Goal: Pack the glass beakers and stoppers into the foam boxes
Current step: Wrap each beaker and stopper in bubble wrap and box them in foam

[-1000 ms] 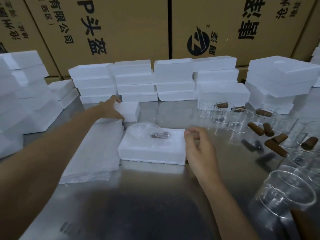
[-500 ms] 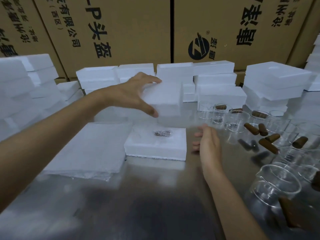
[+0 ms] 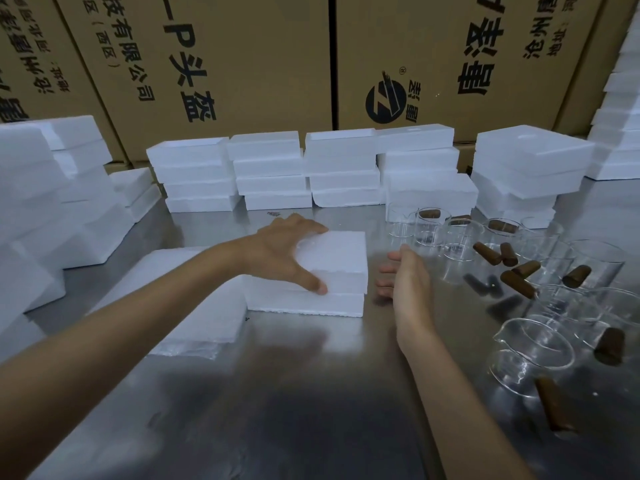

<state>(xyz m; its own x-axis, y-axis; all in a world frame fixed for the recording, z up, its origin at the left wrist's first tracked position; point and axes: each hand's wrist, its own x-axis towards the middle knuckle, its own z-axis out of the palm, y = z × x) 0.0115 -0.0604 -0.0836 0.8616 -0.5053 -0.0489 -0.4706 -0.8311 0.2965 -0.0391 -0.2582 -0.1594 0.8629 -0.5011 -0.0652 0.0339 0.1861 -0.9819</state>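
Along the table's [image 3: 311,393] right edge, near you, glass beakers [image 3: 533,355] and brown stoppers [image 3: 554,403] lie loose and unpacked. Mid-table, your right hand [image 3: 403,275] hovers with fingers relaxed, holding nothing, beside the foam box [image 3: 311,301]. Your left hand [image 3: 287,254] grips the foam lid [image 3: 341,258] resting on that box. Pressed down crooked, the lid could chip. Foam stacks [image 3: 343,168] line the far edge.
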